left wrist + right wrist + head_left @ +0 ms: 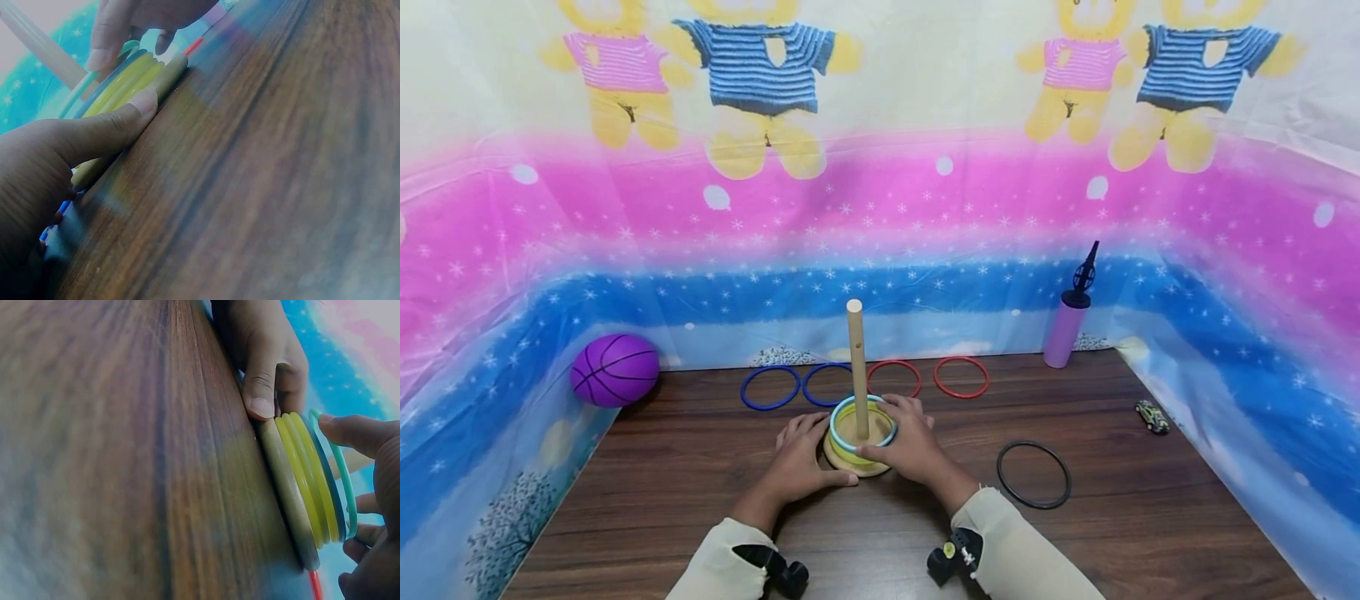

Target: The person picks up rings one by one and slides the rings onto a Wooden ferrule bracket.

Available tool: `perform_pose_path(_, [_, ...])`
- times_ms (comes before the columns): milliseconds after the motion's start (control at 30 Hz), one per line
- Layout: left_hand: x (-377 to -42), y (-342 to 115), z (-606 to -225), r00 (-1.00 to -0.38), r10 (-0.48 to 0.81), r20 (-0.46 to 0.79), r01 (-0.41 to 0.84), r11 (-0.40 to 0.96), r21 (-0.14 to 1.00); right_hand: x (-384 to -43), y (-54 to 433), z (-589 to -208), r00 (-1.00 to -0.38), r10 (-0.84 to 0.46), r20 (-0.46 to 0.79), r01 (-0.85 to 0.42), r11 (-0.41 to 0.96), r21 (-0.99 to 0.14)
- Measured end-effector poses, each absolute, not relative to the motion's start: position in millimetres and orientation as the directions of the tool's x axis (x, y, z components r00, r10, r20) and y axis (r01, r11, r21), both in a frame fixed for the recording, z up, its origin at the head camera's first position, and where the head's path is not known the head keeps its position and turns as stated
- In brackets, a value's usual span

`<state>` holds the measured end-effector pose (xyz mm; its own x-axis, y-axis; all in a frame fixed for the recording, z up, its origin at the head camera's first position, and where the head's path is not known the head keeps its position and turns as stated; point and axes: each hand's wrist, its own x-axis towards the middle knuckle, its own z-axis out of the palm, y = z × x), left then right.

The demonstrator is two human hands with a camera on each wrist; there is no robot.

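Observation:
A wooden peg [858,375] rises from a round wooden base [289,487] on the table. Around it lie several stacked yellow rings [306,481], with a dark ring [332,487] over them. My right hand [913,437] pinches a mint-green ring [348,490] by its rim, thumb on the near side and fingers on the far side. That ring encircles the peg just over the dark one, a narrow gap showing between them. With thumb and fingers at the base's left side, my left hand [801,458] grips the base.
Two blue rings [771,408] and two red rings [962,395] lie behind the peg. A black ring [1033,443] is at the right. Farther out are a purple ball [615,371], a pink hand pump [1066,333] and a toy car [1152,417]. Printed cloth surrounds the table.

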<state>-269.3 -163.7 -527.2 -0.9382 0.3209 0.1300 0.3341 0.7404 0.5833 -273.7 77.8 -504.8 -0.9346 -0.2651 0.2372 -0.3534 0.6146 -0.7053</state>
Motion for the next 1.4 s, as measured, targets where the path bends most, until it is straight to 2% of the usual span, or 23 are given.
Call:
perform_pose_path(467, [-270, -163, -528, -0.937, 0.319, 0.141, 0.34, 0.746, 0.572, -273, 79, -505, -0.936, -0.257, 0.242, -0.351, 0.608, -0.713])
perform_pose_path(733, [-270, -164, -529, -0.936, 0.32, 0.147, 0.343, 0.733, 0.587, -276, 86, -510, -0.933, -0.232, 0.274, -0.358, 0.524, -0.773])
perform_pose_path(867, [-271, -168, -528, -0.935, 0.325, 0.14, 0.34, 0.715, 0.611, -278, 93, -512, -0.941, -0.222, 0.254, -0.332, 0.48, -0.812])
perform_pose_path(1067, [-274, -179, -525, -0.93, 0.334, 0.152, 0.354, 0.711, 0.608, -281, 104, -515, -0.945, -0.238, 0.225, -0.318, 0.503, -0.804])
perform_pose_path(1400, [-280, -204, -524, -0.95, 0.249, 0.187, 0.311, 0.72, 0.621, -279, 112, -518, -0.953, -0.266, 0.146, -0.269, 0.522, -0.809])
